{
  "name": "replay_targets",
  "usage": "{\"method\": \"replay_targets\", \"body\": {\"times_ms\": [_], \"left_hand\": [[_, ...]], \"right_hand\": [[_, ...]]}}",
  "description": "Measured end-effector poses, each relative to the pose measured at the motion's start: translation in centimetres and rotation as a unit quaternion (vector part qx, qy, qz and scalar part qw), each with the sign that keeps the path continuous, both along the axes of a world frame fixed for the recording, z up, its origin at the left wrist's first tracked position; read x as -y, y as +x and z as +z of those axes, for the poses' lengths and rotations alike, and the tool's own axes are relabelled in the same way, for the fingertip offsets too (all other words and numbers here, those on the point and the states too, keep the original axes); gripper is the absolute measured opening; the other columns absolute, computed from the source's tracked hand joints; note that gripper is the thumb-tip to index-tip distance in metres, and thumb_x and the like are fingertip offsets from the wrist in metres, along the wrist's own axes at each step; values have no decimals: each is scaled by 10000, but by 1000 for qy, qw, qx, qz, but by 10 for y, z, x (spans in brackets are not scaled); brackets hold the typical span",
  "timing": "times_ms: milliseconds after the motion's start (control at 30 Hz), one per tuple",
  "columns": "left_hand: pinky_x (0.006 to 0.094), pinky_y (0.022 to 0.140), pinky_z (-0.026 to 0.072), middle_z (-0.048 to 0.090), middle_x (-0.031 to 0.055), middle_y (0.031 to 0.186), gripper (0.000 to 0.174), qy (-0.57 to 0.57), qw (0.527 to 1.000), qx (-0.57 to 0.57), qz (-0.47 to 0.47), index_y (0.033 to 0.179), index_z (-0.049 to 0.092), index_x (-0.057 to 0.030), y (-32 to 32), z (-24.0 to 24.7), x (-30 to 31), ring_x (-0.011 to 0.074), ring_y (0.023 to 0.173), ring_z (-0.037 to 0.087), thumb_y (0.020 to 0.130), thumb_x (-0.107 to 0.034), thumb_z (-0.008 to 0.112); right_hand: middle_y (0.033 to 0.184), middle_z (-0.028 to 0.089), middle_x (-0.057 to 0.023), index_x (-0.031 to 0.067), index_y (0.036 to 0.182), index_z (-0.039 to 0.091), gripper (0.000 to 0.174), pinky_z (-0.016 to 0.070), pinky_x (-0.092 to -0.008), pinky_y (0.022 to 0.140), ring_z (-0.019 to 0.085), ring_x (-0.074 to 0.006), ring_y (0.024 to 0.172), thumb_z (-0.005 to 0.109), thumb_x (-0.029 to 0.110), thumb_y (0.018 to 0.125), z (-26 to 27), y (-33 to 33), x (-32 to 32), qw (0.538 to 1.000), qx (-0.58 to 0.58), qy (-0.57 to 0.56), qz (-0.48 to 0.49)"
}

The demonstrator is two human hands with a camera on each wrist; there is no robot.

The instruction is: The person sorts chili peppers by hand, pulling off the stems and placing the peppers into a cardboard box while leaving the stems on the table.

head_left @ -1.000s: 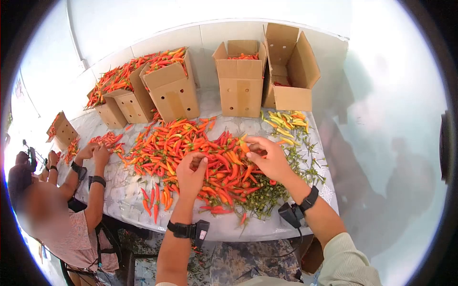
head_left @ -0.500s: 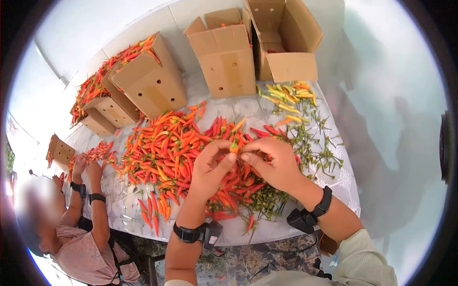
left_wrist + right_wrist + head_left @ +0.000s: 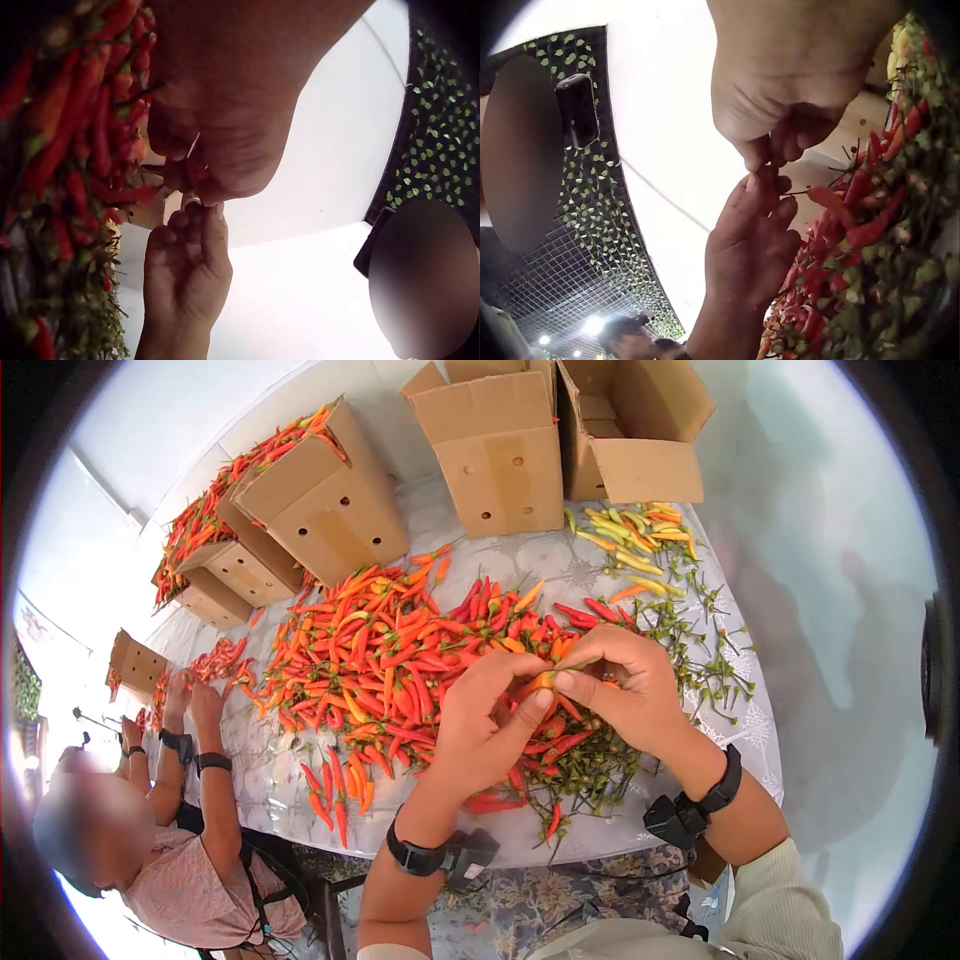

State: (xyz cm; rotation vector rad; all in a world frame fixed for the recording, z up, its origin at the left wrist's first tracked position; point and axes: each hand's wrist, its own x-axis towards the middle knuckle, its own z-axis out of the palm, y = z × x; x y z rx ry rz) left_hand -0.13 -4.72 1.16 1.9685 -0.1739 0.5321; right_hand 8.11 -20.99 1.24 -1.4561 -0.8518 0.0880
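Close over the chili pile (image 3: 360, 650), my left hand (image 3: 490, 720) holds an orange chili pepper (image 3: 541, 682) between thumb and curled fingers. My right hand (image 3: 630, 685) meets it there, thumb and forefinger pinching at the pepper's green-tinged end; the fingers hide the stem. Both hands' fingertips come together in the left wrist view, with the right hand (image 3: 187, 277) below the left. From the right wrist view, the left hand (image 3: 750, 247) has a reddish pepper (image 3: 767, 187) along its fingers.
Plucked green stems (image 3: 590, 780) lie in front of the pile, more at the table's right side. Yellow chilies (image 3: 640, 540) sit at the back right. Cardboard boxes (image 3: 500, 460) line the back, several heaped with chilies. Another person (image 3: 190, 880) works at the left.
Apart a second ago, my hands have come together at the orange pepper. The right hand has moved from beside it to its stem end. The head view has shifted.
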Motion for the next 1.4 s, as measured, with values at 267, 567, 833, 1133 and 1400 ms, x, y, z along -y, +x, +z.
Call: {"method": "replay_targets", "body": {"times_ms": [267, 567, 833, 1133, 1400], "left_hand": [[231, 500, 400, 593, 53, 780, 213, 50, 998, 36, 21, 960, 609, -11, 3, -2, 0, 126, 627, 537, 790, -117, 684], [213, 478, 404, 621, 58, 820, 208, 53, 997, 45, 40, 964, 625, -9, 5, -4, 0, 100, 607, 537, 777, -84, 680], [200, 474, 413, 627, 62, 836, 213, 51, 996, 58, 46, 973, 632, -8, 5, -9, -1, 92, 645, 571, 775, -65, 684], [193, 532, 460, 634, 72, 907, 190, -195, 980, -25, -6, 1034, 556, 1, 3, -2, 2, 108, 742, 620, 880, -100, 602], [207, 556, 482, 625, 110, 944, 215, -275, 959, -49, -53, 1085, 458, -35, 5, 0, -4, 132, 737, 629, 931, -168, 528]], "right_hand": [[650, 543, -70, 44, 720, 616, 86, 401, -340, 566, 519, -244, 608, 695, 77, 729, 3, -2, -4, 962, 251, -4, -110], [638, 529, -62, 37, 703, 598, 112, 397, -344, 542, 506, -247, 592, 707, 35, 679, 1, -2, -9, 934, 323, 23, -150], [642, 523, -61, 45, 712, 588, 140, 412, -341, 540, 496, -245, 586, 713, 28, 653, -3, -4, -9, 918, 355, 14, -177], [711, 552, -81, 52, 799, 607, 146, 450, -305, 553, 556, -228, 637, 716, 69, 704, -5, 7, -6, 933, 238, 8, -271], [770, 547, -89, 45, 868, 630, 180, 444, -321, 605, 543, -216, 681, 691, 185, 773, -6, 13, -3, 964, 232, -122, -34]]}}
